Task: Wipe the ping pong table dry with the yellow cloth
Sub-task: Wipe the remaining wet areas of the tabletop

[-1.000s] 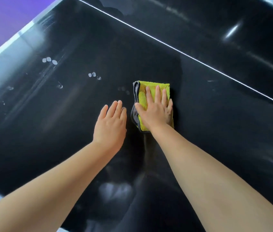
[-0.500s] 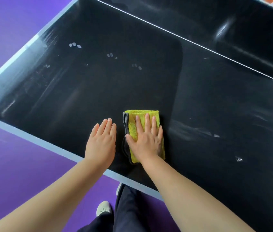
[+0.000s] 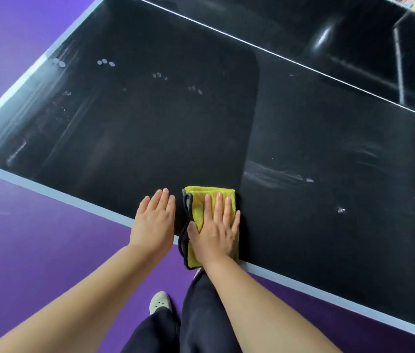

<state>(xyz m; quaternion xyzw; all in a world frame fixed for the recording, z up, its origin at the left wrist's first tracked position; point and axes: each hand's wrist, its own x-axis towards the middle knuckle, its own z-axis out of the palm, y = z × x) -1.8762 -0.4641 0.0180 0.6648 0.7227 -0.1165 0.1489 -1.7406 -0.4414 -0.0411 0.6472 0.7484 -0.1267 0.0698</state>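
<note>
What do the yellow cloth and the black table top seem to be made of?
The yellow cloth looks like soft microfibre terry, grey-backed: its surface is fuzzy and it folds thickly. The table top seems a hard, glossy painted board: it mirrors lights and shows streaks.

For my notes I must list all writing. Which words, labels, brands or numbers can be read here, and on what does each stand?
None can be read. The black ping pong table and the folded yellow cloth show no writing; the orange patch at the top right corner is too blurred to tell.
</note>
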